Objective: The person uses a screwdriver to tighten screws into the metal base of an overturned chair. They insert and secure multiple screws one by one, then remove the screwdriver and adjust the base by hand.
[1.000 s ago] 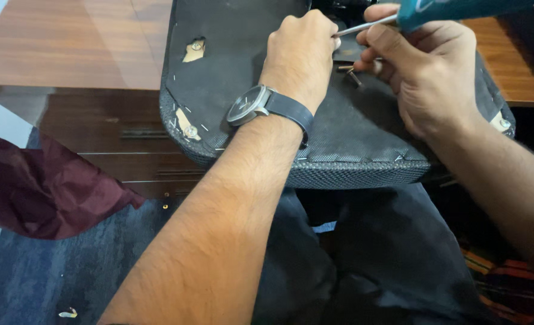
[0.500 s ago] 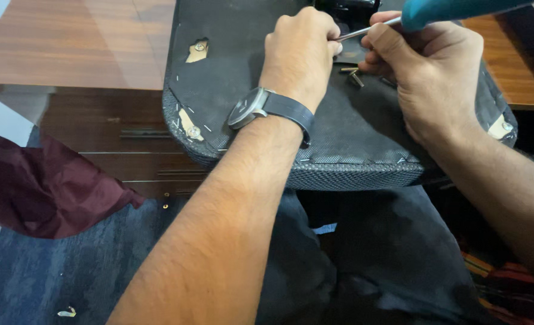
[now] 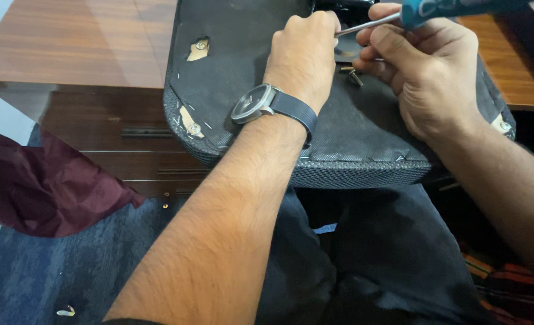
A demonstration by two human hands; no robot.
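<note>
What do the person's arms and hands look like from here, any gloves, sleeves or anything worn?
Both hands are bare, no gloves: left hand, right hand. Both forearms are uncovered and hairy, no sleeves in view. The left wrist carries a wristwatch with a round grey dial and dark strap.

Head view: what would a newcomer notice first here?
Two bare hands meet at top centre over an upturned dark fabric chair seat: the right hand holds a teal-handled screwdriver, the left hand, wearing a grey wristwatch, pinches its metal shaft. A crumpled maroon cloth lies left.
</note>
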